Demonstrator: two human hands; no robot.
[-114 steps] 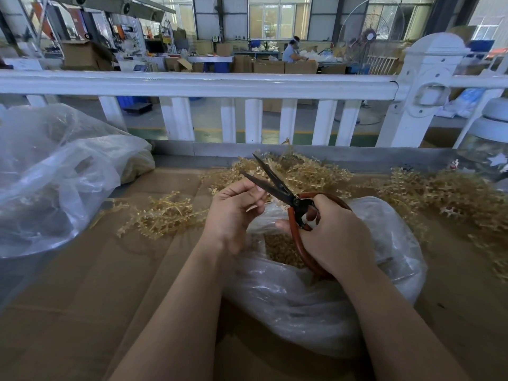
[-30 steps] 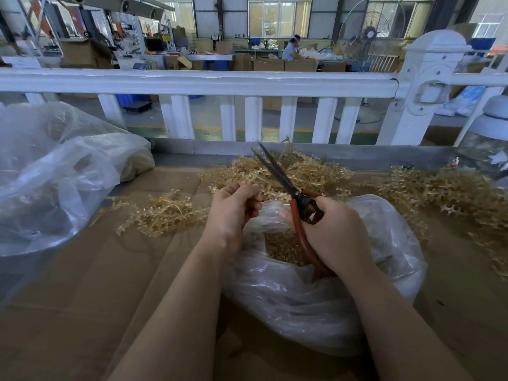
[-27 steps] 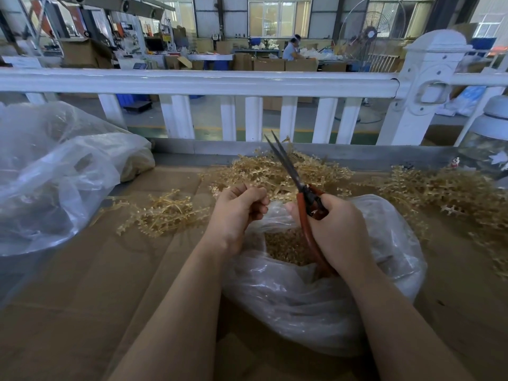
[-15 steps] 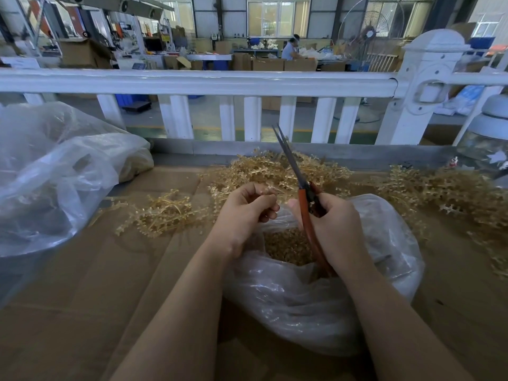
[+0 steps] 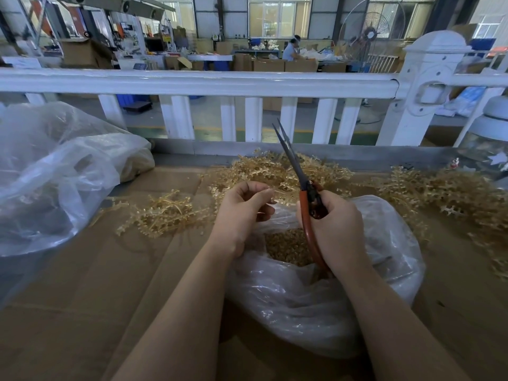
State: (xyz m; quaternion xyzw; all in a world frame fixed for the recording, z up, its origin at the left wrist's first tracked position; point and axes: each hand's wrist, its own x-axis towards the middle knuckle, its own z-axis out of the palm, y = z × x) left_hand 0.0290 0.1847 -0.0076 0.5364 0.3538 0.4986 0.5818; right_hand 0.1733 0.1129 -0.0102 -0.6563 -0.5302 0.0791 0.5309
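On the cardboard-covered bench (image 5: pixel 96 284), the right hand (image 5: pixel 336 229) grips the red-handled scissors (image 5: pixel 296 164) (blades nearly together, tips up) over the open bag (image 5: pixel 302 303) while the left hand (image 5: pixel 242 214) pinches a thin tan sprig (image 5: pixel 268 191), seemingly between snips; next, the blades must open around that sprig.

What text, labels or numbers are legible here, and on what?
No text can be read anywhere in this view.
The signs on the far workshop machines: too small and blurred to read.
The cardboard boxes in the background: no legible print.
The scissors in the right hand: no mark visible.
The clear bag and the thin plastic strip pinched by the left hand: no print.
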